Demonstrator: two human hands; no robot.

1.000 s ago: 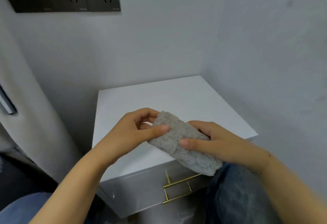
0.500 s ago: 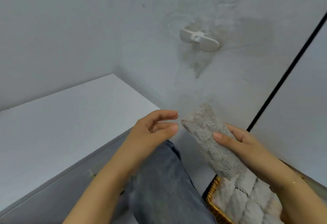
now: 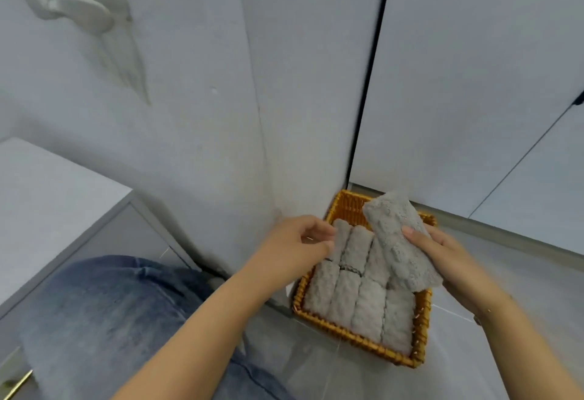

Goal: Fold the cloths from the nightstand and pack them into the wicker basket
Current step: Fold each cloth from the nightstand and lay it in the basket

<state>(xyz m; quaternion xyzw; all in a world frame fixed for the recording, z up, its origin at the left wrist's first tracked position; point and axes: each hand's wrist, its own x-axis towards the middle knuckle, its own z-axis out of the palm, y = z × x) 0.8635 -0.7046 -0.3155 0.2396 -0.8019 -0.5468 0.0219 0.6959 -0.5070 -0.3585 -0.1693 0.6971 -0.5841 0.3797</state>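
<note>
As the packing step reached the wicker basket (image 3: 422, 330) on the floor, a person's right hand (image 3: 442, 254) held a folded grey cloth (image 3: 398, 238) slantwise above the basket's far half, thumb on top and fingers curled beneath it in a firm pinch. The left hand (image 3: 297, 241) was at the basket's left rim, its fingers (image 3: 322, 243) loosely bent and touching or just beside the leftmost roll of the rear row; whether they were parting the rolls or only steadying them could not be told through the blur.

Inside the basket lay folded cloths of the same grey pile, packed side by side: a front row (image 3: 357, 304) of four filled the near half, and a rear row (image 3: 354, 244) showed at least two rolls, the rest hidden under the cloth in hand. Bare wicker showed at the far corner, behind the rear row.

By appearances the folding of this piece was done and only its placing remained. The next move likely called for lowering it upright into the open space on the right of the rear row, aligned with its neighbours, while the left hand kept the others from toppling. The white counter (image 3: 47, 197) of the nightstand stood well apart at left, with no cloth visible on the part in view.
</note>
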